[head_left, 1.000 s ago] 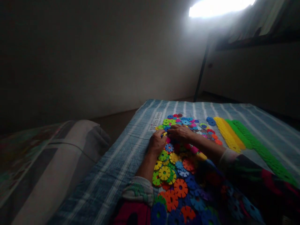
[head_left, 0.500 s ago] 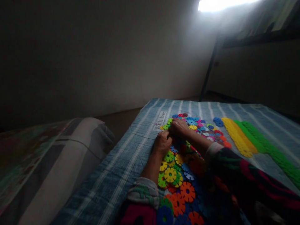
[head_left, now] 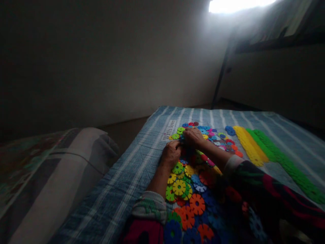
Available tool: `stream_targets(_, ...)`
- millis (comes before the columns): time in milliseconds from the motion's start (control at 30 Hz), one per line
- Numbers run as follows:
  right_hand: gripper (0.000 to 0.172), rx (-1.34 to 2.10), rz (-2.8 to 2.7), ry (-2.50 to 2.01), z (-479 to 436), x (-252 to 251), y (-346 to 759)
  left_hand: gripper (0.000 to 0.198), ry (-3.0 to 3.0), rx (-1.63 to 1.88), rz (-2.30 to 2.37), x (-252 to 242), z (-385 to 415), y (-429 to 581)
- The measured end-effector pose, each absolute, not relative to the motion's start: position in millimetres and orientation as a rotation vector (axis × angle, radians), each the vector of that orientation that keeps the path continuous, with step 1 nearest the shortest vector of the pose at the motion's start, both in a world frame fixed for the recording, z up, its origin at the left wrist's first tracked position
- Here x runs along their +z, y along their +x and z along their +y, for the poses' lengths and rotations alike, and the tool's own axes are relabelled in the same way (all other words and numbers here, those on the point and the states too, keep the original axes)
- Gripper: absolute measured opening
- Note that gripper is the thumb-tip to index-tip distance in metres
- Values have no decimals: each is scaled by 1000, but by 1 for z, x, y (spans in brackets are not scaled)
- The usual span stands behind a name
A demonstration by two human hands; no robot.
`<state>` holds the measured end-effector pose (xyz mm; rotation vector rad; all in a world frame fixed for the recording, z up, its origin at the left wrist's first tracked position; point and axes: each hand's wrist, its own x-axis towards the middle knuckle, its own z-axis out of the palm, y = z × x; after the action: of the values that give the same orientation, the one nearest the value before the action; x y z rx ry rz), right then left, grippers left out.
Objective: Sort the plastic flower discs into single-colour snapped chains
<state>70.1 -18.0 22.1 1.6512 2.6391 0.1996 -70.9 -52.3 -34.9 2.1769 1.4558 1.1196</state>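
Observation:
My left hand (head_left: pixel 171 152) is at the left edge of a spread of notched plastic discs (head_left: pixel 179 187), its fingers curled inward. Close by and slightly farther off, my right hand (head_left: pixel 193 137) is bent over the discs with its fingertips pointing down. Both hands look closed, but whatever sits in their fingers is hidden in shadow. Light-green discs (head_left: pixel 180 130) lie just beyond my right fingers. Nearer my forearms are orange discs (head_left: pixel 197 204) and a dark-blue disc (head_left: pixel 172 232), overlapping one another.
A yellow row of joined discs (head_left: pixel 247 145) and a long green row (head_left: pixel 289 166) lie to the right on the striped bedspread (head_left: pixel 142 159). A blue clump of discs (head_left: pixel 230 130) sits beside the yellow row. At left is a grey-and-white striped cover (head_left: pixel 61 176).
The view has shifted a little, so everything appears farther left. My hands stay close together over the same discs, with a slightly wider gap between their fingers.

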Motion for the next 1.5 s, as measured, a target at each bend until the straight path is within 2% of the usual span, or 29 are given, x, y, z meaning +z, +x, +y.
stream_targets(100, 30, 203, 2733, 1757, -32, 32, 104, 14, 2165, 1147, 1477, -37, -48, -71)
stream_targets(267, 27, -37, 2880, 1793, -68, 45, 195, 19, 2144, 1121, 1525, -37, -44, -73)
stream_targets(367, 22, -348, 2899, 1833, -98, 50, 260, 28, 2117, 1094, 1554, -36, -41, -74)
stream_targets(633, 26, -686, 2581, 2005, -185, 53, 379, 31, 2082, 1071, 1578, -33, -34, -77)
stream_targets(833, 35, -729, 2472, 2088, -210, 41, 401, 27, 2024, 1133, 1539, -30, -35, -77)
stream_targets(1300, 32, -644, 2388, 2242, -201, 34, 408, 25, 2031, 1116, 1529, -29, -41, -75)
stream_targets(1500, 30, -621, 2525, 2260, -186, 26, 373, 23, 2031, 1130, 1509, -31, -44, -74)
